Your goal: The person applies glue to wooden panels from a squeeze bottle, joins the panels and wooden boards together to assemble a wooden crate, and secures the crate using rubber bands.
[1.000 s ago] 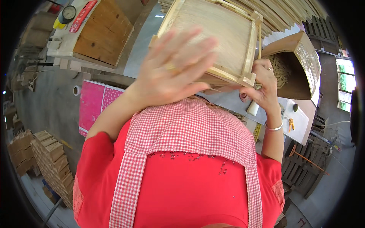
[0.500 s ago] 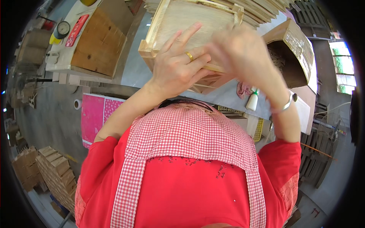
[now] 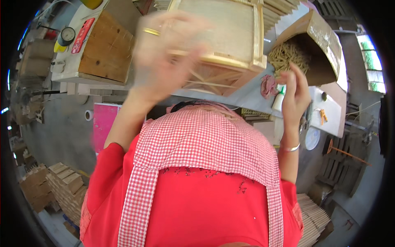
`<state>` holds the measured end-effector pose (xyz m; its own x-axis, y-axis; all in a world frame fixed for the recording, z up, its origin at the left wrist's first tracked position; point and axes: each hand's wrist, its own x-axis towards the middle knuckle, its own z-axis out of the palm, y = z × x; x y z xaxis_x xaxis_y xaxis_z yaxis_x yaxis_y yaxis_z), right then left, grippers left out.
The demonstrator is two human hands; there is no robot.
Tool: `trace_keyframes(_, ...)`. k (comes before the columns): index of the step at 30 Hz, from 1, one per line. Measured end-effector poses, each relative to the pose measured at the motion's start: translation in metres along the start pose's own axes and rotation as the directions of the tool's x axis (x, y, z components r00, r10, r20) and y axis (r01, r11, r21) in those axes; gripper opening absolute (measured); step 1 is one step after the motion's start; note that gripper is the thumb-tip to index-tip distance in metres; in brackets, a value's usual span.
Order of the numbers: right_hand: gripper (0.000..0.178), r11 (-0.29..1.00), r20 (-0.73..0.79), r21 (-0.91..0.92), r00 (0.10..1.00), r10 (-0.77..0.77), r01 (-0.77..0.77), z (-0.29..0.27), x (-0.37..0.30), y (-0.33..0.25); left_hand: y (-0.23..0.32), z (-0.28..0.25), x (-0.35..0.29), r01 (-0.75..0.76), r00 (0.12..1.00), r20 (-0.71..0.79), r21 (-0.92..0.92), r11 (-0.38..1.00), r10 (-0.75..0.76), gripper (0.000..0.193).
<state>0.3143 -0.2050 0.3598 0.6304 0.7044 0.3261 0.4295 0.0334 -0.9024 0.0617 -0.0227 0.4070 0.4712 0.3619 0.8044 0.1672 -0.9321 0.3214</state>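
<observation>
A pale wooden box [image 3: 222, 29] with a raised frame and crossed slats on its near side stands on the bench. My left hand [image 3: 160, 53], with a gold ring, is smeared by motion over the box's left end; whether it touches the wood cannot be made out. To the right of the box, my right hand [image 3: 294, 96] is raised with its fingers stretched upward, and nothing shows in them. Beside this hand are a white bottle [image 3: 278, 100] with a green tip and a crumpled pink cloth [image 3: 268, 86].
An open cardboard box [image 3: 323, 45] holds many small wooden pieces [image 3: 288, 57] at the right. Wooden strips [image 3: 279, 9] are stacked behind the wooden box. A wood-sided cabinet [image 3: 108, 47] with a dial gauge [image 3: 67, 34] on top stands left. Orange-handled pliers [image 3: 323, 117] lie at right.
My hands were close together over the wooden box and have parted. The left moved up and left, the right moved down and right. The box now sits further right and appears turned.
</observation>
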Motion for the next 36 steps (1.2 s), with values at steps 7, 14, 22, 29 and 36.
trace_keyframes(7, 0.053, 0.989, 0.282, 0.144, 0.959, -0.02, -0.022, 0.072, 0.08, 0.008, -0.08, 0.012, -0.004, 0.851, 0.475, 0.527, -0.48, 0.215, -0.705, 0.054)
trace_keyframes(14, 0.048, 0.896, 0.283, 0.426, 0.959, -0.002, -0.124, 0.066, 0.068, -0.026, -0.057, -0.006, 0.02, 0.767, 0.561, 0.457, -0.6, 0.226, -0.69, 0.043)
trace_keyframes(22, 0.045, 0.983, 0.238, 0.181, 0.971, -0.035, -0.009, 0.09, 0.096, 0.019, -0.086, 0.01, 0.012, 0.79, 0.526, 0.428, -0.566, 0.236, -0.735, 0.052)
trace_keyframes(29, 0.05, 0.95, 0.123, 0.311, 0.992, -0.022, -0.018, 0.09, 0.065, 0.01, -0.065, 0.008, -0.003, 0.817, 0.516, 0.354, -0.478, 0.323, -0.78, 0.054)
trace_keyframes(36, 0.042, 0.946, -0.021, 0.249, 0.975, 0.221, -0.209, 0.094, 0.055, 0.091, -0.068, 0.007, 0.008, 0.878, 0.384, 0.435, -0.446, 0.176, -0.814, 0.055)
